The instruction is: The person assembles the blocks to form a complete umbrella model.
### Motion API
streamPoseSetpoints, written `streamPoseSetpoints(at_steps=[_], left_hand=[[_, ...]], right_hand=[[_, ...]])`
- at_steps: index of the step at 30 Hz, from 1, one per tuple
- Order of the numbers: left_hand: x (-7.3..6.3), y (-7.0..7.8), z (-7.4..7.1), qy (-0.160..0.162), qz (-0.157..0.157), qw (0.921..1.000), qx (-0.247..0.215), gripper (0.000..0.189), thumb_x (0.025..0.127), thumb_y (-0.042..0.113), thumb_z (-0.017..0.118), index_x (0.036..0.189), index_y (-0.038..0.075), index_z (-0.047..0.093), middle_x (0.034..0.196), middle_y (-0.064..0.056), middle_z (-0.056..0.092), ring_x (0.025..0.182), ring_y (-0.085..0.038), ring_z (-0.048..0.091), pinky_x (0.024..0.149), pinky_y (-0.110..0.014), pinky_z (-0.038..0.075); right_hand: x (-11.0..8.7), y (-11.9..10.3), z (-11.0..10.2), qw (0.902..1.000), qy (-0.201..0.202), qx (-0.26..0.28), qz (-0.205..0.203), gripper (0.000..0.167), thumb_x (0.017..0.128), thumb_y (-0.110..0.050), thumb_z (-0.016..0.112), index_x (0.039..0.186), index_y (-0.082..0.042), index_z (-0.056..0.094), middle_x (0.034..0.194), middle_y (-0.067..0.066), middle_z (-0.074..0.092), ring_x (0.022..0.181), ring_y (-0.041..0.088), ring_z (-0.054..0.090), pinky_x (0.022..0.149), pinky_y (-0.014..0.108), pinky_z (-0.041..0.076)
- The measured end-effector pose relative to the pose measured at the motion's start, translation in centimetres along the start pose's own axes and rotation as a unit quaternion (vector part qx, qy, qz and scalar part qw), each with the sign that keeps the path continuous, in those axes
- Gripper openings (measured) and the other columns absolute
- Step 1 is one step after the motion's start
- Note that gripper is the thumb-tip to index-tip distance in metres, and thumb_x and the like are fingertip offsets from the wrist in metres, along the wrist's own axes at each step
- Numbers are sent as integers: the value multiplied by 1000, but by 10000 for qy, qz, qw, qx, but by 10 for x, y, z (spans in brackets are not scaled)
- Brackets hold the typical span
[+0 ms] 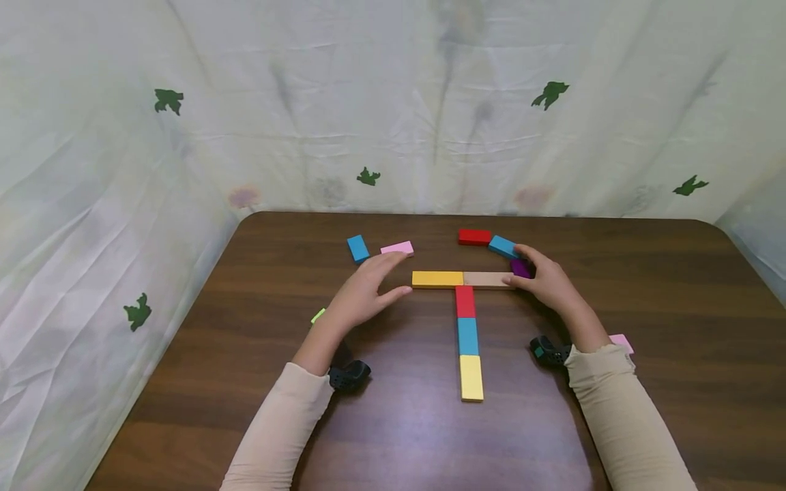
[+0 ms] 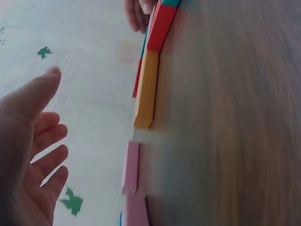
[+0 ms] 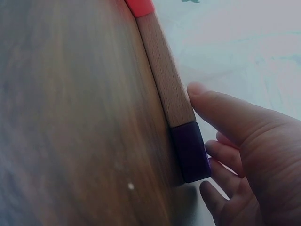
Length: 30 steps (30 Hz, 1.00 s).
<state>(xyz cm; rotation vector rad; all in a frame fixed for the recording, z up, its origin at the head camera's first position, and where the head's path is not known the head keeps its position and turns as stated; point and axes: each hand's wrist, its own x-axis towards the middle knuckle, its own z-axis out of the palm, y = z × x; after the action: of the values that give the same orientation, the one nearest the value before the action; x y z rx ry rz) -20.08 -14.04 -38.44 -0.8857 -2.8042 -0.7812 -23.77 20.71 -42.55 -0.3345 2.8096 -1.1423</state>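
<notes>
Coloured wooden blocks lie in a T shape. Its crossbar has a yellow block [image 1: 437, 279] and a plain wood block [image 1: 485, 280]; a red block [image 1: 465, 301], a blue block [image 1: 467, 336] and a pale yellow block [image 1: 471, 378] form the stem. My right hand [image 1: 555, 286] is at the crossbar's right end, thumb at the plain block's edge, other fingers loosely spread beside a purple block [image 3: 192, 153]. Left of the crossbar, my left hand [image 1: 362, 293] hovers with thumb and fingers apart and nothing in its grasp. A pink block [image 1: 397, 248] shows just beyond its fingertips.
Behind the crossbar lie another red block [image 1: 475, 237] and a tilted blue block [image 1: 503, 246]. One more blue block [image 1: 358, 248] rests at the back left. A green piece [image 1: 317, 316] and a pink piece [image 1: 621, 343] peek out beside the forearms. A pale curtain [image 1: 393, 102] hangs behind the table.
</notes>
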Motion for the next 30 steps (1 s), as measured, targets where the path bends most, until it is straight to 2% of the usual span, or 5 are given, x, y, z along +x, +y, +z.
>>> streamPoseSetpoints(at_steps=[8, 15, 20, 25, 30], left_hand=[[-17, -19, -17, -167, -536, 9977, -375, 70, 80, 41, 65, 136, 9, 38, 136, -8, 39, 126, -26, 31, 101, -43, 25], [-24, -40, -22, -352, -833, 9934, -707, 74, 79, 48, 63, 138, 12, 37, 137, -7, 37, 126, -26, 30, 100, -45, 26], [-28, -50, -25, -588, -840, 9916, -784, 74, 77, 35, 70, 138, 9, 35, 137, -11, 36, 124, -26, 32, 99, -44, 29], [-30, -56, -27, -848, -990, 9879, -846, 75, 75, 23, 74, 137, 6, 36, 136, -13, 36, 124, -26, 33, 99, -42, 28], [-32, -58, -27, -1048, -1099, 9831, -1024, 72, 75, 16, 74, 136, 3, 36, 133, -15, 38, 114, -29, 42, 93, -42, 36]], right_hand=[[1, -1, -1, 10000, -17, 21, 32, 78, 80, -39, 66, 140, -6, 29, 139, 20, 31, 123, 37, 29, 97, 52, 26], [0, 0, -2, 10000, 18, 7, 46, 77, 80, -38, 66, 139, -6, 29, 138, 21, 32, 122, 37, 30, 97, 52, 26], [0, 0, -2, 10000, -34, 8, 48, 79, 80, -40, 66, 140, -5, 28, 138, 22, 30, 122, 38, 29, 97, 53, 26], [0, 1, -1, 10000, -33, 10, 51, 79, 80, -40, 66, 140, -5, 28, 139, 21, 30, 123, 38, 29, 97, 53, 26], [0, 1, -1, 9999, -56, -3, 93, 80, 80, -42, 65, 141, -6, 27, 139, 21, 29, 123, 38, 29, 97, 53, 26]])
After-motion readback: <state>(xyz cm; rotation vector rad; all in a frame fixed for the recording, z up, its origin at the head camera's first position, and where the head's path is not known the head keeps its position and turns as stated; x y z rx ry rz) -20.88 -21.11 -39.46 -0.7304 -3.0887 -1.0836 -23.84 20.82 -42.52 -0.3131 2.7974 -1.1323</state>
